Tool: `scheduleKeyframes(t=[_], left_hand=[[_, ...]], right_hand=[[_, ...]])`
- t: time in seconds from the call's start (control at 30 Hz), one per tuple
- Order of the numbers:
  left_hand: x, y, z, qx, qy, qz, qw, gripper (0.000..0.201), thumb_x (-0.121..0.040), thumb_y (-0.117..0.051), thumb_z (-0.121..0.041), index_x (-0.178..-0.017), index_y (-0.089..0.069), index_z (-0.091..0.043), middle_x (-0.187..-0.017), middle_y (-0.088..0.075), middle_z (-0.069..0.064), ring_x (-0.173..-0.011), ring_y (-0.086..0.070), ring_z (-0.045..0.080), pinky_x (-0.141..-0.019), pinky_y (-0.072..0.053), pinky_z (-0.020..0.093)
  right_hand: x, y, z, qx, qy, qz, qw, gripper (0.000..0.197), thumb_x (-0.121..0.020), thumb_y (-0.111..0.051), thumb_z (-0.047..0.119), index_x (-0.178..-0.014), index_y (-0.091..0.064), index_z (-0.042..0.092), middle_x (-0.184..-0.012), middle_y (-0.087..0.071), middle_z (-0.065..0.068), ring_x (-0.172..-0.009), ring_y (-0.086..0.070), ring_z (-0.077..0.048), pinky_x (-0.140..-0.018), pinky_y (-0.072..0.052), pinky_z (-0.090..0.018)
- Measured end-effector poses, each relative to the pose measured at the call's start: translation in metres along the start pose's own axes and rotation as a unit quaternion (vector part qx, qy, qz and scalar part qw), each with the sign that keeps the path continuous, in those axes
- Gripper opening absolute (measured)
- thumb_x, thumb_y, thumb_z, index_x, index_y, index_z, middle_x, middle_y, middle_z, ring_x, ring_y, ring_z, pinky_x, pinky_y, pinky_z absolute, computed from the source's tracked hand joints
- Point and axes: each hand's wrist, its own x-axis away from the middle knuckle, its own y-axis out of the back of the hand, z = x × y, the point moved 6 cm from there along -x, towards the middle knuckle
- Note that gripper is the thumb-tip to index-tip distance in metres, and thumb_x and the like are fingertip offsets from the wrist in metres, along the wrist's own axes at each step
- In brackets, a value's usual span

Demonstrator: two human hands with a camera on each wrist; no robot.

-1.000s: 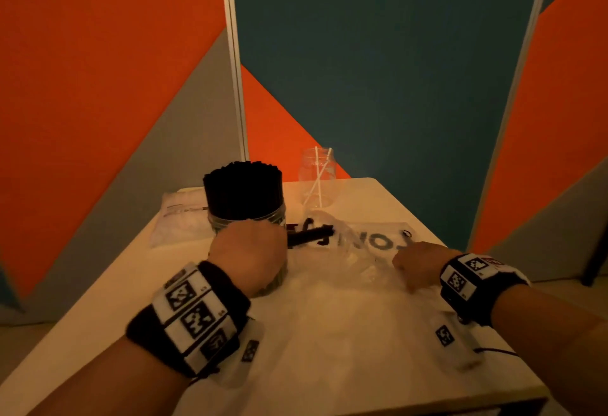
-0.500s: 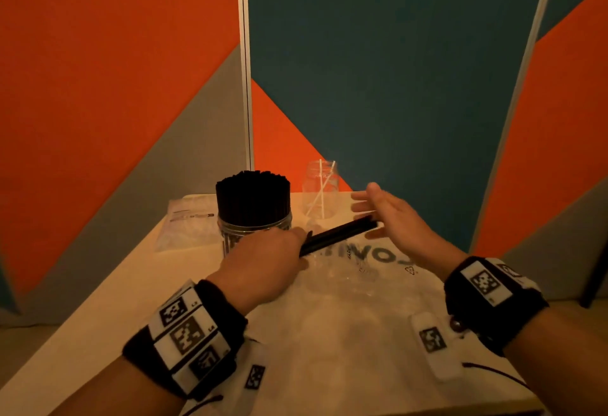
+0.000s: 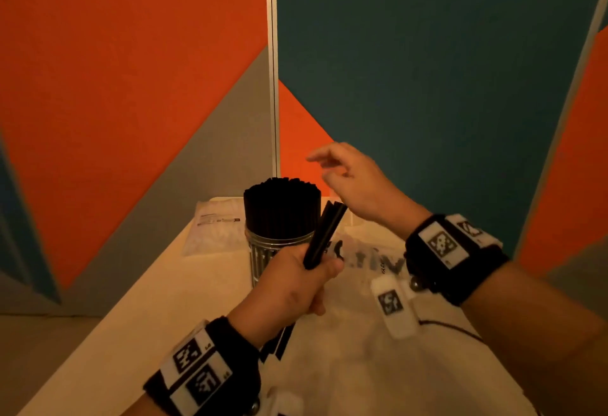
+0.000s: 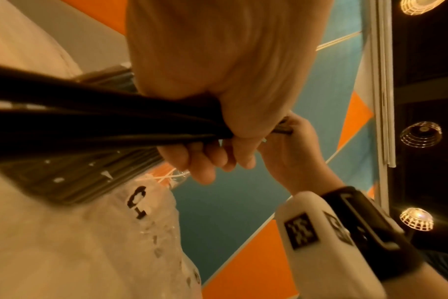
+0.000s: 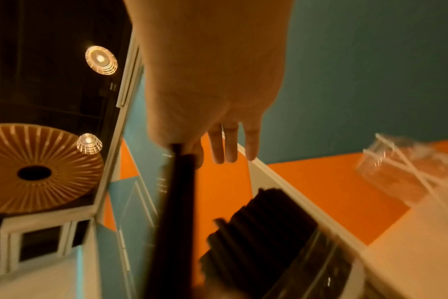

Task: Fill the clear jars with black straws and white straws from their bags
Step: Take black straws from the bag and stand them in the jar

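My left hand (image 3: 314, 272) grips a small bundle of black straws (image 3: 325, 233) near its lower part, and the bundle tilts up and to the right. In the left wrist view its fingers (image 4: 205, 159) curl round the black straws (image 4: 90, 125). My right hand (image 3: 332, 165) hovers open just above the bundle's top ends, fingers (image 5: 228, 147) straight; whether it touches them I cannot tell. A clear jar (image 3: 263, 252) packed with black straws (image 3: 281, 208) stands right behind the bundle. A second clear jar (image 5: 409, 170) holds a few white straws.
A clear bag with black lettering (image 3: 365, 262) lies crumpled on the white table (image 3: 184, 300) under my hands. A bag of white straws (image 3: 214, 229) lies at the table's far left corner. Orange, grey and teal wall panels close off the back.
My left hand has lifted the black bundle off the bag and tipped it from almost level to steeply upward. My right hand left the bag and rose above the bundle's top.
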Motion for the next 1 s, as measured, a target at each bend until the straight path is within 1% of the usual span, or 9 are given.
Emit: scheduleKeyframes(t=[0.07, 0.13, 0.27, 0.43, 0.6, 0.73, 0.87, 0.93, 1.0], left_hand=[[0.001, 0.008, 0.004, 0.005, -0.014, -0.016, 1.000, 0.018, -0.089, -0.070, -0.034, -0.072, -0.066, -0.041, -0.051, -0.059, 0.000, -0.046, -0.059, 0.015, -0.053, -0.056, 0.032], [0.001, 0.016, 0.008, -0.001, -0.026, -0.043, 0.999, 0.017, -0.088, -0.072, -0.030, -0.073, -0.066, -0.038, -0.048, -0.055, -0.004, -0.042, -0.054, 0.011, -0.045, -0.051, 0.027], [0.000, 0.040, 0.015, -0.027, -0.044, -0.129, 0.990, 0.011, -0.084, -0.074, -0.032, -0.075, -0.068, -0.036, -0.055, -0.062, -0.008, -0.044, -0.054, 0.006, -0.045, -0.044, 0.023], [-0.006, 0.057, 0.008, 0.002, -0.075, -0.181, 0.981, 0.009, -0.087, -0.071, -0.031, -0.080, -0.071, -0.037, -0.054, -0.062, -0.008, -0.042, -0.053, 0.004, -0.041, -0.042, 0.019], [-0.011, 0.055, 0.006, 0.001, -0.107, -0.189, 0.976, 0.005, -0.089, -0.068, -0.031, -0.087, -0.071, -0.035, -0.055, -0.061, -0.019, -0.051, -0.055, -0.002, -0.050, -0.039, 0.010], [-0.009, 0.057, -0.004, 0.054, -0.131, -0.210, 0.967, 0.019, -0.083, -0.064, -0.046, -0.088, -0.071, -0.030, -0.056, -0.061, -0.015, -0.052, -0.056, 0.000, -0.051, -0.043, 0.012], [-0.012, 0.064, -0.020, 0.123, -0.166, -0.227, 0.952, 0.013, -0.085, -0.063, -0.041, -0.084, -0.067, -0.029, -0.048, -0.050, -0.002, -0.040, -0.044, 0.014, -0.041, -0.039, 0.025], [-0.015, 0.068, -0.025, 0.144, -0.176, -0.231, 0.946, 0.007, -0.091, -0.064, -0.028, -0.085, -0.067, -0.029, -0.047, -0.047, -0.001, -0.037, -0.042, 0.014, -0.038, -0.036, 0.024], [-0.018, 0.071, -0.028, 0.148, -0.180, -0.230, 0.945, 0.012, -0.094, -0.062, -0.017, -0.088, -0.067, -0.026, -0.046, -0.046, -0.002, -0.036, -0.041, 0.014, -0.037, -0.035, 0.022]], right_hand=[[-0.016, -0.019, -0.012, 0.056, -0.010, 0.157, 0.986, 0.058, -0.091, -0.058, 0.005, -0.141, -0.051, 0.033, -0.155, -0.035, 0.006, -0.143, -0.034, -0.011, -0.106, -0.031, -0.025], [-0.024, -0.035, -0.022, 0.089, -0.015, 0.250, 0.964, 0.076, -0.092, -0.068, 0.015, -0.153, -0.033, 0.043, -0.167, -0.013, 0.009, -0.151, -0.018, -0.011, -0.104, -0.021, -0.019], [-0.029, -0.058, -0.033, 0.115, 0.009, 0.317, 0.941, 0.094, -0.085, -0.080, 0.023, -0.157, -0.023, 0.042, -0.167, -0.013, 0.009, -0.148, -0.025, -0.013, -0.113, -0.028, -0.024], [-0.030, -0.071, -0.040, 0.151, 0.046, 0.249, 0.956, 0.082, -0.078, -0.082, 0.046, -0.150, -0.043, 0.038, -0.151, -0.043, 0.007, -0.139, -0.036, -0.015, -0.113, -0.033, -0.035], [-0.035, -0.073, -0.039, 0.159, 0.064, 0.216, 0.961, 0.071, -0.077, -0.079, 0.054, -0.141, -0.056, 0.033, -0.133, -0.055, 0.007, -0.125, -0.043, -0.018, -0.106, -0.039, -0.041], [-0.034, -0.071, -0.033, 0.165, 0.084, 0.179, 0.966, 0.056, -0.081, -0.074, 0.054, -0.133, -0.062, 0.037, -0.118, -0.057, 0.007, -0.108, -0.046, -0.020, -0.091, -0.041, -0.038], [-0.035, -0.066, -0.028, 0.180, 0.090, 0.186, 0.962, 0.072, -0.074, -0.069, 0.072, -0.139, -0.054, 0.044, -0.099, -0.043, 0.016, -0.101, -0.042, -0.013, -0.085, -0.042, -0.034], [-0.038, -0.066, -0.029, 0.185, 0.073, 0.210, 0.957, 0.079, -0.070, -0.072, 0.074, -0.140, -0.052, 0.044, -0.106, -0.041, 0.013, -0.108, -0.039, -0.015, -0.093, -0.042, -0.038], [-0.038, -0.070, -0.031, 0.150, 0.044, 0.242, 0.958, 0.071, -0.071, -0.078, 0.066, -0.134, -0.056, 0.043, -0.136, -0.038, 0.006, -0.131, -0.033, -0.020, -0.107, -0.038, -0.040]])
